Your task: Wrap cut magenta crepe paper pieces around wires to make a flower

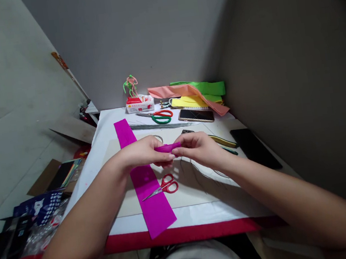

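Pinched narrowly between the left hand (142, 153) and right hand (199, 150), a small, soft magenta crepe-paper roll (168, 148) lies level, its long axis running sideways across the white desk (186, 217).

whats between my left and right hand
In the head view, a small roll of magenta crepe paper lies between the left hand and the right hand, pinched in the fingers of both.

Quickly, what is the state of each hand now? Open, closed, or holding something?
Left hand: closed, holding a small piece of magenta crepe paper.
Right hand: closed, pinching the other end of the same piece.
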A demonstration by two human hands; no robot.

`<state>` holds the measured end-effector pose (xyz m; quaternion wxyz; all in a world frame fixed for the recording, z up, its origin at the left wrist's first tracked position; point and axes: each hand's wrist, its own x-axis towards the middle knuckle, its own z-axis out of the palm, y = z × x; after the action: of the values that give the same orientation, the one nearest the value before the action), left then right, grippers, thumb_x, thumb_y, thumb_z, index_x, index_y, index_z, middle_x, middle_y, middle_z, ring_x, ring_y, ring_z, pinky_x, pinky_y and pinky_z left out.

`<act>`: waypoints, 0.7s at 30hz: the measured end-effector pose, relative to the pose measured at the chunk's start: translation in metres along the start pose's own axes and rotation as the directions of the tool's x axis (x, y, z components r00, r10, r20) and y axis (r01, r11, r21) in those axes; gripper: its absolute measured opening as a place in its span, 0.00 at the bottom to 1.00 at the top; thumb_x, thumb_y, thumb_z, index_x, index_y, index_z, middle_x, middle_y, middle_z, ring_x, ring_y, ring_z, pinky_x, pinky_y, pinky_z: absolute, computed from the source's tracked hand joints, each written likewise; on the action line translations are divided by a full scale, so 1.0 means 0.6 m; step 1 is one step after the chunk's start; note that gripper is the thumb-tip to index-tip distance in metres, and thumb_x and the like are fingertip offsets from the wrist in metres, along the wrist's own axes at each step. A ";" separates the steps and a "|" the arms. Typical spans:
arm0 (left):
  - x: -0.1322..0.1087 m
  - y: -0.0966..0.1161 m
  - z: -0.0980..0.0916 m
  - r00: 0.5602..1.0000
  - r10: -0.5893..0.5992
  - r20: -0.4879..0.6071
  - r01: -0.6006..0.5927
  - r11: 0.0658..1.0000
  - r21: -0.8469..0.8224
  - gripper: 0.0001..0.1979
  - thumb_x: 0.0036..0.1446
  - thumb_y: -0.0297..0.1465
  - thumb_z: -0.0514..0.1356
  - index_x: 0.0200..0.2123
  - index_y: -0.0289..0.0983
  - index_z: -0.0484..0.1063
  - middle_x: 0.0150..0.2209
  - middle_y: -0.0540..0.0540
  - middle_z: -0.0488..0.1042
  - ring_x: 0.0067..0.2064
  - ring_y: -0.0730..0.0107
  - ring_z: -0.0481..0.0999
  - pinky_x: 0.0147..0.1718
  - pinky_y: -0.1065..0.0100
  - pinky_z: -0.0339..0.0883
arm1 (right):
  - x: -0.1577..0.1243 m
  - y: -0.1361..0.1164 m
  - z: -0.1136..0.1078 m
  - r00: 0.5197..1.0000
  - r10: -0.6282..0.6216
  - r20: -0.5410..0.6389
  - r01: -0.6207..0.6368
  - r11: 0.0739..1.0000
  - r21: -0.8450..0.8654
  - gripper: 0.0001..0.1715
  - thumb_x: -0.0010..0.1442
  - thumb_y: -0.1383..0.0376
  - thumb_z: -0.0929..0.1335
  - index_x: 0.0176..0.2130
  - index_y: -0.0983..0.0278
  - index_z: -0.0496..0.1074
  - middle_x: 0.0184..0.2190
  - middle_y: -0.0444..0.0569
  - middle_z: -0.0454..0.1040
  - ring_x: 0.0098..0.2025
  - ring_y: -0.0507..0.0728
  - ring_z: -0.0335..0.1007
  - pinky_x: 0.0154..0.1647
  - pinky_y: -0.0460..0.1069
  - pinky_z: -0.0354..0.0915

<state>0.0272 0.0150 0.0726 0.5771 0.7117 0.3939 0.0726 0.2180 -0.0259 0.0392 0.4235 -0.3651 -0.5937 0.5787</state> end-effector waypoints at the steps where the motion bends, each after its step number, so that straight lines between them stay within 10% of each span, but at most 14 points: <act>1: 0.000 0.000 0.000 1.000 -0.006 0.006 0.006 1.000 0.011 0.10 0.51 0.37 0.66 0.29 0.34 0.80 0.27 0.45 0.80 0.30 0.69 0.77 0.32 0.70 0.69 | 0.001 0.001 -0.005 1.000 0.000 -0.016 -0.001 0.999 -0.041 0.12 0.49 0.59 0.74 0.30 0.65 0.74 0.27 0.46 0.77 0.31 0.54 0.73 0.38 0.50 0.69; 9: 0.017 -0.012 0.005 0.994 -0.038 -0.101 0.047 0.995 0.086 0.15 0.52 0.40 0.64 0.29 0.33 0.81 0.27 0.43 0.80 0.31 0.67 0.78 0.30 0.71 0.69 | 0.008 0.034 -0.067 0.960 0.098 -0.263 -0.131 0.985 -0.113 0.14 0.42 0.61 0.76 0.25 0.65 0.72 0.21 0.42 0.73 0.22 0.49 0.65 0.23 0.44 0.59; 21: 0.051 -0.031 0.047 0.988 0.009 -0.154 0.007 0.995 0.101 0.14 0.52 0.41 0.63 0.31 0.34 0.74 0.25 0.47 0.76 0.28 0.69 0.75 0.27 0.70 0.65 | -0.020 0.073 -0.073 0.975 -0.034 -0.217 -0.051 0.926 -0.374 0.12 0.56 0.57 0.68 0.33 0.65 0.71 0.25 0.45 0.73 0.25 0.51 0.66 0.26 0.46 0.61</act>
<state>0.0548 0.0135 0.0362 0.5080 0.7325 0.4402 0.1077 0.2603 -0.0179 -0.0068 0.4061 -0.5039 -0.6416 0.4117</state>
